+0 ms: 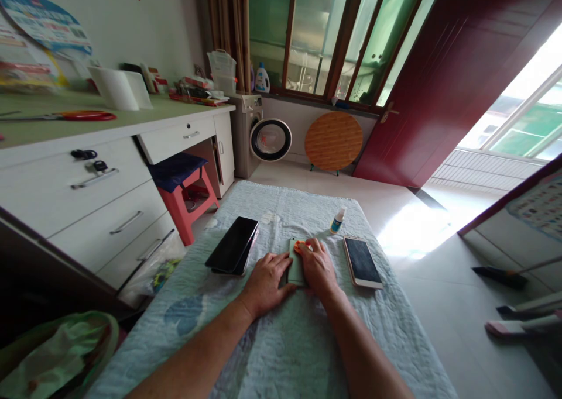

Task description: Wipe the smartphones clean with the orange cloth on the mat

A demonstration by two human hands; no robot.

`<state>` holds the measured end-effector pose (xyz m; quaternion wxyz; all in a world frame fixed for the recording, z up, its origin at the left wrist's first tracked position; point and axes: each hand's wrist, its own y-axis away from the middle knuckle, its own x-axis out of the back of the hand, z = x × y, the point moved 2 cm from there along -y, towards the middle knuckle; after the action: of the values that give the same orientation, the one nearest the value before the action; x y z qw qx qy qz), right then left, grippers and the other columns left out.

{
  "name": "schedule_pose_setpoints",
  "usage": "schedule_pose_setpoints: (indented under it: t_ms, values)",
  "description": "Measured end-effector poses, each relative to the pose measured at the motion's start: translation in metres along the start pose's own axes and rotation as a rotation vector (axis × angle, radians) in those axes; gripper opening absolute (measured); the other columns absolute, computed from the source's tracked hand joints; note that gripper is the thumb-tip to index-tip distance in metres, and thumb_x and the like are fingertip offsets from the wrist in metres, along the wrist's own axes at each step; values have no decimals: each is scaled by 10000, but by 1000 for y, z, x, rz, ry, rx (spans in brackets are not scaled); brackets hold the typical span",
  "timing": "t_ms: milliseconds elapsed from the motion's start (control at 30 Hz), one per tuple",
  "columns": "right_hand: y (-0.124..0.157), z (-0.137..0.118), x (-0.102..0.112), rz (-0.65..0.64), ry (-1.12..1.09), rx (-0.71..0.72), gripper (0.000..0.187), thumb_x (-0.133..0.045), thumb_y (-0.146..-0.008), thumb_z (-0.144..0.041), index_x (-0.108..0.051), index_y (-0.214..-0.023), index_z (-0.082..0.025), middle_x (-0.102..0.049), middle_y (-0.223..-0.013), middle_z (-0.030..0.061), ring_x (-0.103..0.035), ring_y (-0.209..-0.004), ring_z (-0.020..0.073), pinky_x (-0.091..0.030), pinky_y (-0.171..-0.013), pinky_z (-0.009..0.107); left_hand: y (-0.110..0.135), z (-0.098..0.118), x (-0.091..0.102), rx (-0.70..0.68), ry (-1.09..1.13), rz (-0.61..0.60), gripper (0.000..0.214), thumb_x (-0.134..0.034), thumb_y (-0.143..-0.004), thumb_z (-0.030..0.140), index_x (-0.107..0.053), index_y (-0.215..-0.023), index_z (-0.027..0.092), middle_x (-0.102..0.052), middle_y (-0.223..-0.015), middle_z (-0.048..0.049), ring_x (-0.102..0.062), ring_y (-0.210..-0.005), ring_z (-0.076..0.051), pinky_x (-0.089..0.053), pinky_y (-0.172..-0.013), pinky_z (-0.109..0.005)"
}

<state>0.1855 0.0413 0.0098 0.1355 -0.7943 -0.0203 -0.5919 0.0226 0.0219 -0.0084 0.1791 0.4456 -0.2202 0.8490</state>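
A pale green phone [297, 274], its light side up, lies on the cloth-covered surface between my hands. My left hand [267, 283] rests along its left edge, fingers bent against it and the thumb near its lower end, holding it in place. My right hand [319, 268] is closed over a small orange pad [300, 246] pressed on the phone's upper part; fingers hide much of the pad. To the left lies a stack of dark-screened devices [235, 246]. A white-topped phone [362, 262] lies to the right, and a small spray bottle [338, 221] stands beyond it.
A pale blue quilted cloth [281, 206] covers the surface under the hands. Left are a white desk [118, 203] and a red stool [187, 203]. Behind stand a washing machine with its door [271, 140] swung open and a round wooden tabletop [334, 140]. A green bin [103, 340] is lower left.
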Motion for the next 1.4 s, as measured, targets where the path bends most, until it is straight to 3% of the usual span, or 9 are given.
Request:
schedule_pose_setpoints:
  t_ms: [167,367,600,800,933,1033,1233,1400]
  values:
    - [5,-5,2,1,-47,9,337,-492,-951,-222,-602,-1256,-315,-612,-1136,36,-509,-988,185,-398,-846,261,0,2,1,1,13,-3,560,-673,-822,474,-552,-1300,208,-559,-1375,-87,-503,-1200,-301,-405,-1029,-442]
    - [4,-1,-8,66,-96,60,323,-477,-959,-224,-629,-1229,-315,-522,-1347,40,-517,-1037,195,-407,-887,309,1,1,1,2,18,2,552,-669,-824,475,-554,-1295,212,-555,-1379,-91,-505,-1203,-304,-400,-1033,-451]
    - [3,-2,-6,5,-84,119,242,-518,-929,-174,-686,-1067,-279,-651,-1099,32,-522,-966,197,-398,-844,285,0,1,1,-5,19,-11,610,-647,-833,525,-522,-1338,207,-544,-1390,-103,-494,-1217,-309,-398,-1034,-458]
    - [5,-1,-5,95,-171,68,262,-459,-949,-161,-644,-1125,-221,-644,-969,48,-545,-935,182,-407,-829,269,1,0,1,-8,11,-4,604,-660,-834,519,-531,-1324,192,-539,-1394,-111,-488,-1226,-312,-391,-1042,-459]
    - [6,3,-8,87,-213,4,238,-465,-939,-164,-689,-1004,-210,-606,-1119,80,-573,-914,163,-436,-823,270,1,0,1,-14,6,-9,599,-650,-840,526,-537,-1316,180,-534,-1399,-117,-493,-1215,-314,-400,-1033,-459]
    - [5,4,-8,100,-198,-19,224,-490,-926,-163,-701,-976,-218,-553,-1284,88,-565,-1017,186,-439,-877,303,1,1,2,-16,9,-10,599,-642,-843,531,-534,-1320,185,-537,-1396,-116,-497,-1206,-315,-406,-1024,-462]
    - [4,0,-4,75,-198,96,240,-466,-948,-161,-699,-948,-215,-660,-999,54,-541,-948,179,-421,-859,279,1,3,3,-16,29,-3,602,-643,-840,526,-521,-1334,204,-547,-1385,-101,-500,-1198,-308,-407,-1017,-454]
    - [3,7,-8,128,-240,25,246,-477,-941,-181,-719,-943,-225,-617,-979,60,-534,-922,175,-420,-815,270,1,2,3,-15,20,0,578,-631,-845,531,-537,-1321,218,-557,-1373,-105,-510,-1193,-312,-414,-1003,-457]
